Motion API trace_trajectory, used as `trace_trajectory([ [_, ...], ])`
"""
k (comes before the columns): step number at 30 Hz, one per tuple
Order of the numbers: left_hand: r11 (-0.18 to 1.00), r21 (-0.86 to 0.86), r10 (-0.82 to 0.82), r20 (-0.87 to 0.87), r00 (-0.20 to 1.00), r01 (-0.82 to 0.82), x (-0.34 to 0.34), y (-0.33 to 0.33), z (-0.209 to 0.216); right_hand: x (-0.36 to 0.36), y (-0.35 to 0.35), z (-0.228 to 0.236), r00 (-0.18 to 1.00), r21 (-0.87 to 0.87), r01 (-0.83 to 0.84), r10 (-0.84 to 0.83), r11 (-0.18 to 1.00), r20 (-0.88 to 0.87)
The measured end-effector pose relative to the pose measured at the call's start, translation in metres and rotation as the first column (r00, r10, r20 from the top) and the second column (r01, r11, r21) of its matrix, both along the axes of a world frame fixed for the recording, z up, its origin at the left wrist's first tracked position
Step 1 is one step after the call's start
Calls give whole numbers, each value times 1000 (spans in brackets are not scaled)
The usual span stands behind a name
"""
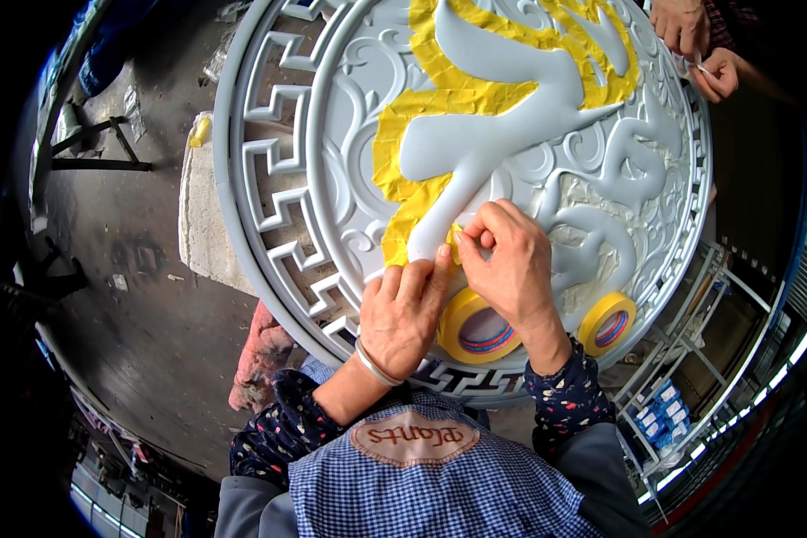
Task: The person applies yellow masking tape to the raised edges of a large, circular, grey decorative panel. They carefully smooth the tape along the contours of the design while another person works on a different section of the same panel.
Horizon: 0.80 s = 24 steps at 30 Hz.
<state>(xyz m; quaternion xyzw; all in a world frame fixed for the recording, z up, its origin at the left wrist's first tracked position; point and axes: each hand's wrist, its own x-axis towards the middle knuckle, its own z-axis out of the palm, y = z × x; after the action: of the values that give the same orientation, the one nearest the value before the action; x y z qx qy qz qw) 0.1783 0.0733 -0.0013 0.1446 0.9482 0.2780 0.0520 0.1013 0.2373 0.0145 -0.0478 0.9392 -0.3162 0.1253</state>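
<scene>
A large round relief panel (350, 117), light grey with a fretwork border, lies in front of me. Yellow masking tape (403, 134) edges a smooth raised shape (484, 148) on it. At the lower end of that shape, my right hand (514, 264) pinches a short strip of yellow tape (455, 240) between thumb and fingers. My left hand (397, 314) lies beside it, its fingers flat on the panel and its thumb by the strip. Two rolls of yellow tape, a nearer roll (455, 336) and a right roll (629, 314), rest on the panel's near part.
At the far right edge, another person's hands (704, 58) hold something small and pale. A whitish cloth (202, 215) sticks out under the panel's left side. A metal rack (690, 350) with blue-and-white packets stands at the right. Black metal legs (108, 161) stand on the dark floor.
</scene>
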Motion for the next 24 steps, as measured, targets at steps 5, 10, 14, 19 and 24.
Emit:
trace_trajectory([
  [5,999,-12,-40,-16,999,40,0,-2,-3,-1,-1,2,1000,21,-12,12,1000,4],
  [10,1000,-4,-21,7,1000,21,-1,-1,1,-1,-3,5,997,119,-32,39,992,-60],
  [14,1000,3,-11,13,1000,11,0,-1,2,-3,1,5,998,115,-46,51,992,-45],
  [19,1000,9,-11,2,1000,11,-1,-1,0,-5,4,6,995,16,77,-78,997,66],
  [24,1000,12,-19,-9,1000,19,-1,-3,-1,7,19,-3,965,-63,-95,77,993,-250],
])
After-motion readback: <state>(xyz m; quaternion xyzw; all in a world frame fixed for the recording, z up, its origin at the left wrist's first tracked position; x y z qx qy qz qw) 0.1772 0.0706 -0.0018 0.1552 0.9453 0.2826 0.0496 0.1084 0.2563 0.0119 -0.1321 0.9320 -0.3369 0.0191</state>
